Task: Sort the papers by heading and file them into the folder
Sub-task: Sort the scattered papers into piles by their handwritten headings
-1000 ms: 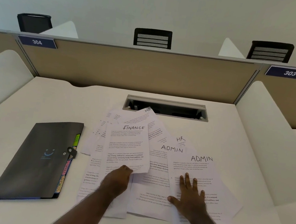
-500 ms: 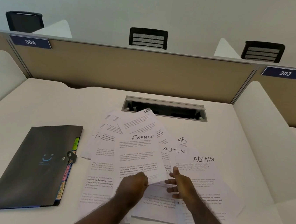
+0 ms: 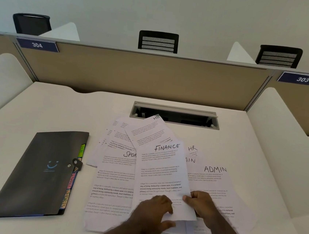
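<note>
FINANCE sheet (image 3: 161, 172) pinched by right hand (image 3: 200, 207); left hand (image 3: 151, 211) atop it.

soft, even light fills the scene, dim rather than bright, with a faint greenish cast on the pale back wall (image 3: 161, 7). shadows are weak: only a thin one under the white printed finance sheet (image 3: 162, 175) pinched by the right hand (image 3: 200, 205). left of the left hand (image 3: 151, 211), the matte dark grey folder (image 3: 37, 173) shows a dull sheen and no hard glare. fingers look slightly smeared. small print is unreadable. wide-angle bending curves the beige partition (image 3: 135, 73) toward the edges.
</note>
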`<state>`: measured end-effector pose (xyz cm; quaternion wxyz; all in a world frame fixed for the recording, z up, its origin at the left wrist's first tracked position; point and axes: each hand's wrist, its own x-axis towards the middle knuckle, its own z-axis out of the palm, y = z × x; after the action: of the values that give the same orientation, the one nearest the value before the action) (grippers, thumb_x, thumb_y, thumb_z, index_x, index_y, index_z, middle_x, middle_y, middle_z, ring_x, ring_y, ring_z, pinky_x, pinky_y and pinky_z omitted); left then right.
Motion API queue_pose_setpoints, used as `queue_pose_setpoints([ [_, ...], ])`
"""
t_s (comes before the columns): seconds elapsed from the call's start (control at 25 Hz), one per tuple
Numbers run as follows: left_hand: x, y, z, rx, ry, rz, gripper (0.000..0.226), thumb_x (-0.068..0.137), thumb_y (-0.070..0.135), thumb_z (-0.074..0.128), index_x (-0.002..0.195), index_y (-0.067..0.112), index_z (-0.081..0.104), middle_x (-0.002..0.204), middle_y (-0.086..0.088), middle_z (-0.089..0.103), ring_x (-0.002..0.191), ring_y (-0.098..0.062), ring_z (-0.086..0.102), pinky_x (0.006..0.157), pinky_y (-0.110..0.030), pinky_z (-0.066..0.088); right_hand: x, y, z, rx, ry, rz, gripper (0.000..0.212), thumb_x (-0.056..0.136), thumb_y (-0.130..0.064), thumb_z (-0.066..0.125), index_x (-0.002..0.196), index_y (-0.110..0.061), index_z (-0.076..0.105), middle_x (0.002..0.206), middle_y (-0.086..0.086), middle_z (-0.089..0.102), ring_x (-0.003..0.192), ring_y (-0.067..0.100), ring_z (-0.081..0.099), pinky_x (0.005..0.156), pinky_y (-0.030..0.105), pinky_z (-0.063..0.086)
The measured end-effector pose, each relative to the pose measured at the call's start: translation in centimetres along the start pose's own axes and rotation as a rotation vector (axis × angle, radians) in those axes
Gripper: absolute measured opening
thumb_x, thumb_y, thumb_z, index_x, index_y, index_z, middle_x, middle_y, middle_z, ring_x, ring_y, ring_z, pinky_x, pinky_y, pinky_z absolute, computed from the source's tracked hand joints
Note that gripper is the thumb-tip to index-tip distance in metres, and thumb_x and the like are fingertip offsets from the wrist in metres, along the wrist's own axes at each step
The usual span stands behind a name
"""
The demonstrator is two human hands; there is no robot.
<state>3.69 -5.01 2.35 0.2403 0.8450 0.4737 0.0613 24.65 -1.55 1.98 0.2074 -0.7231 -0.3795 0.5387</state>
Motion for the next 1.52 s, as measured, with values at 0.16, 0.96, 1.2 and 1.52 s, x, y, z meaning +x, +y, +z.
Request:
queue_pose_setpoints([
  [0.16, -1.1, -1.8, 0.3, -0.184, 0.132, -0.173, 0.033, 0.093, 0.046, 0.045, 0.121, 0.031, 0.056, 0.134, 0.018, 0.048, 0.125, -0.004, 0.044, 0.102, -0.019, 0.035, -0.1, 1.5, -1.6, 0.053, 0.088, -0.027, 0.024, 0.074, -0.019, 0.081, 0.064, -0.005, 0.064, 0.075, 0.011, 0.074, 0.070, 0.029, 0.071, 0.059, 0.038, 0.056],
  [0.96, -3.7, -13.5, -4.2, -0.158, 0.204, -1.168, 0.090, 0.074, 0.056, 0.073, 0.142, 0.013, 0.030, 0.137, -0.012, 0.046, 0.128, -0.034, 0.045, 0.096, -0.054, 0.046, -0.2, 4.6, -4.7, 0.437, 0.242, -0.004, 0.006, 0.086, -0.013, 0.068, 0.090, -0.011, 0.072, 0.098, 0.010, 0.074, 0.091, 0.035, 0.068, 0.081, 0.049, 0.057],
  [1.2, -2.9, -14.1, -4.6, -0.173, 0.196, -1.149, 0.090, 0.070, 0.045, 0.082, 0.138, 0.012, 0.034, 0.129, -0.013, 0.049, 0.123, -0.034, 0.048, 0.093, -0.051, 0.049, -0.3, 6.3, -6.2, 0.584, 0.355, 0.057, 0.016, 0.089, -0.011, 0.063, 0.104, -0.008, 0.067, 0.107, 0.013, 0.068, 0.087, 0.029, 0.062, 0.073, 0.033, 0.053],
  [1.52, -3.4, -17.3, -3.8, -0.390, 0.244, -1.156, 0.031, 0.073, 0.035, 0.066, 0.099, 0.017, 0.065, 0.093, -0.005, 0.069, 0.081, -0.026, 0.067, 0.077, -0.041, 0.058, -1.8, 6.3, -7.3, 0.673, 0.353, 0.029, 0.033, 0.067, -0.024, 0.082, 0.093, -0.012, 0.067, 0.099, 0.005, 0.073, 0.080, 0.022, 0.061, 0.052, 0.024, 0.056],
])
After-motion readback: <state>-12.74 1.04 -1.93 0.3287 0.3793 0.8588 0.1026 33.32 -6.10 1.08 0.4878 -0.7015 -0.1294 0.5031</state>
